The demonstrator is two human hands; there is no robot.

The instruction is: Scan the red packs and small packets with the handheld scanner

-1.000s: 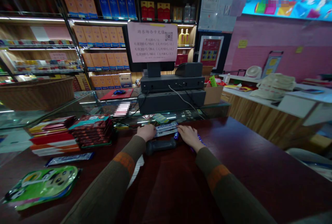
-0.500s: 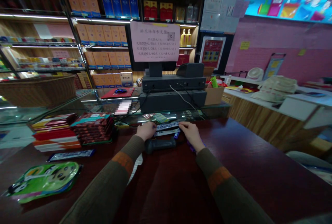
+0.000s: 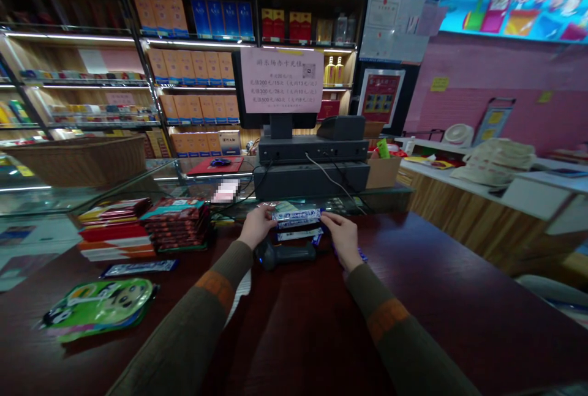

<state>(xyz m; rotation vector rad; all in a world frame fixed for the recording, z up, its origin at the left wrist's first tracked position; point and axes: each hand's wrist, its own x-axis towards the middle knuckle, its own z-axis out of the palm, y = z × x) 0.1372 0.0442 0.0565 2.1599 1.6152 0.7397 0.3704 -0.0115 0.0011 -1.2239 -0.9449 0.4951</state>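
Observation:
A narrow blue-and-white packet (image 3: 297, 216) is stretched level between my two hands, just above the table. My left hand (image 3: 258, 226) pinches its left end, and my right hand (image 3: 340, 237) pinches the right end. Below it lie more slim packets (image 3: 298, 235) of the same look. A dark handheld barcode scanner (image 3: 288, 255) rests in front of them, a small blue light at its left end. Some purple wrapping (image 3: 362, 256) shows partly behind my right wrist. Beside my left forearm is a strip of white paper (image 3: 242, 292), partly covered by the sleeve.
To the left stand stacks of red packets (image 3: 177, 224) and boxes (image 3: 117, 237), a single slim packet (image 3: 139, 268) and a green panda package (image 3: 103, 309). Behind the table are a cash register (image 3: 312, 179) with a signed monitor, a cardboard box (image 3: 384, 172) and a wicker basket (image 3: 82, 161).
The held packet has been raised a little and its printed face now shows, apart from the packets below. The whole view has shifted slightly, so the surroundings appear farther right.

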